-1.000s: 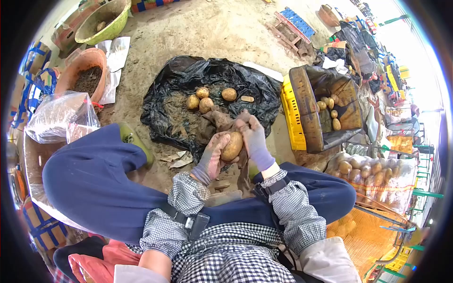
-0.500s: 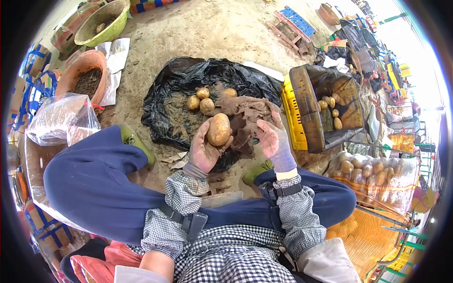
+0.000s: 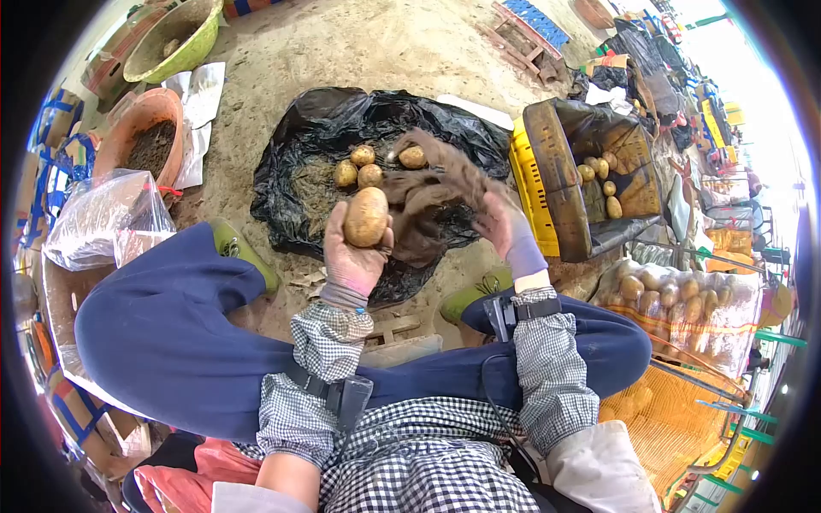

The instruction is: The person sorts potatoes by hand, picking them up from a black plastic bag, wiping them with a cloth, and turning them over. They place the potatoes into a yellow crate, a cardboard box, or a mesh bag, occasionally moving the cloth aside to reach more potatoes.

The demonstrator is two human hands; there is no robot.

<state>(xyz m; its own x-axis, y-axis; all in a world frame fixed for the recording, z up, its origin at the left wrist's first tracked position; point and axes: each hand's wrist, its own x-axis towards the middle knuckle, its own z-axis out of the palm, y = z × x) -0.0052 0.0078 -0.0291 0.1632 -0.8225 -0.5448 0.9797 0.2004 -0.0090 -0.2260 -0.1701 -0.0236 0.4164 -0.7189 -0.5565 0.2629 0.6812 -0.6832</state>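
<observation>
A large brown potato (image 3: 366,218) rests in my left hand (image 3: 352,263), whose fingers curl around its lower part. To the right, my right hand (image 3: 503,229) grips a brown rag (image 3: 436,186), which is spread and blurred by motion over the black plastic sheet (image 3: 295,128). Some of the right fingers are hidden by the cloth. Several smaller potatoes (image 3: 370,176) lie on the sheet among loose soil, just beyond the held one. Another potato (image 3: 412,157) sits beside the rag's upper edge.
On the right stands a yellow crate (image 3: 532,188) lined with black plastic, holding several potatoes (image 3: 609,188). Below it is a clear bag of potatoes (image 3: 676,299). Left are an orange tub of soil (image 3: 171,120) and a green basin (image 3: 192,56). A blue-topped stool (image 3: 534,26) is at the back.
My left hand and the potato have shifted left, apart from the rag. The rag has swung up and spread out as my right hand turned, its fingers now closed on the cloth.
</observation>
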